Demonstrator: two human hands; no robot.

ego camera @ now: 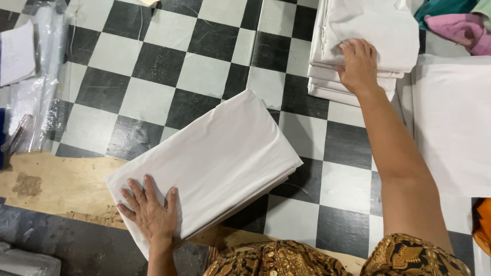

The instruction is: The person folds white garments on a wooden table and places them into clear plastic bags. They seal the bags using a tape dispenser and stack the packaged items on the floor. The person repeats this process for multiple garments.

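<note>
Your left hand (149, 213) lies flat, fingers spread, on the near corner of the folded white cloth (209, 158) — pinning it to the checkered tabletop (153, 66) so the layers stay squared. Your right hand (358, 64) reaches out, fingers loosely spread, palm resting on the stack of folded white cloths (358, 46) at the far right — touching, not gripping.

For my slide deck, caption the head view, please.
Left hand flat on folded white cloth; right hand on white cloth stack over checkered floor.
</note>
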